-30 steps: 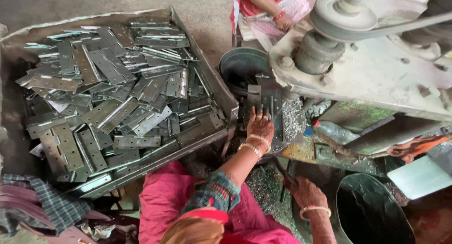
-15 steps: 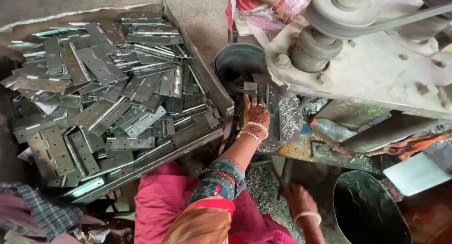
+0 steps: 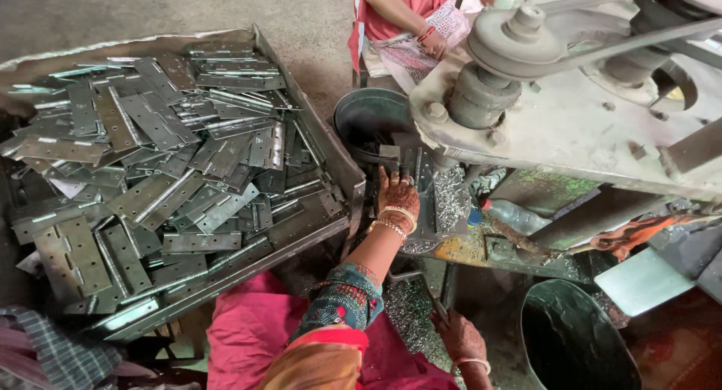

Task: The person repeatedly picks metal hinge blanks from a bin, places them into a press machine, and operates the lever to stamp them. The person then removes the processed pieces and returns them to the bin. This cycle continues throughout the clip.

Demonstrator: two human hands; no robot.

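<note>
Under press head: left hand (image 3: 396, 200) flat, fingers spread, pressing hinge plate (image 3: 418, 181) onto machine bed (image 3: 451, 202). Right hand (image 3: 459, 336) low beside lever, grip indeterminate. Tray (image 3: 331, 145) piled with hinges (image 3: 165, 164); bulk apparently unprocessed.

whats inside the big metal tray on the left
The metal tray holds a deep heap of flat grey metal hinges, lying crisscross over each other. The heap covers the tray's floor and whatever lies beneath it, so neither can be seen.
</note>
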